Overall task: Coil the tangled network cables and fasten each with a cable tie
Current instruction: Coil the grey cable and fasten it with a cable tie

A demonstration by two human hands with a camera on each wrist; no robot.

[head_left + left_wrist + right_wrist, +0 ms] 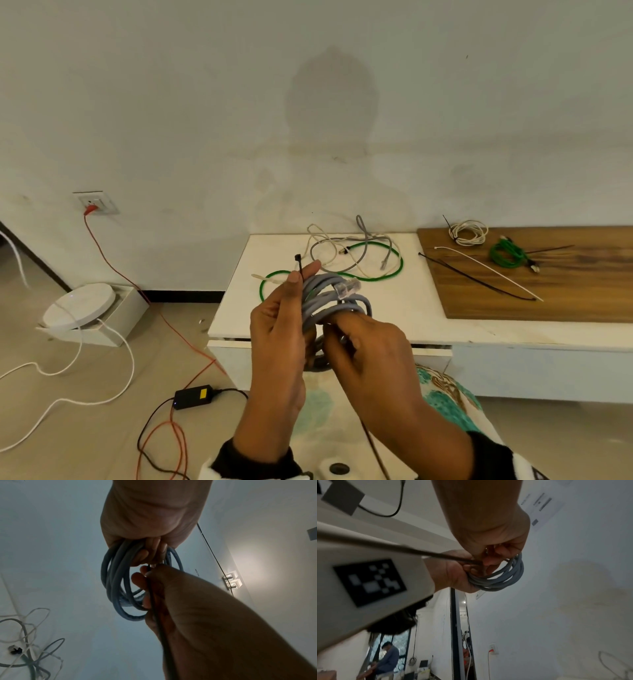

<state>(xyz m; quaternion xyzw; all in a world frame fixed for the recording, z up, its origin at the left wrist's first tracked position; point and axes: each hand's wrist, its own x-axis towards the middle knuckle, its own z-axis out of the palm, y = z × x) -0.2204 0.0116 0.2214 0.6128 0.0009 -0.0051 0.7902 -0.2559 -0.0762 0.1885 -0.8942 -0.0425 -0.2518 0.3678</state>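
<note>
Gripping grey coil (329, 301) and black tie (299, 263), both hands (274, 329) hover off table edge (308, 337).

Head view evenly lit, soft daylight feel, sharp in centre; broad head-shaped shadow on wall (334, 102) straight ahead, so light from behind. Wide-angle bend at edges, skirting and desk (342, 308) lines curving. Left wrist view dim, bluish, underexposed; left hand (197, 615) dark and soft up close, bright glare patch on wall at right near a fitting (231, 581). Right wrist view dim, motion-blurred; marker tag (370, 581) at left smeared, background figure out of focus, faint shadow on right wall.
</note>
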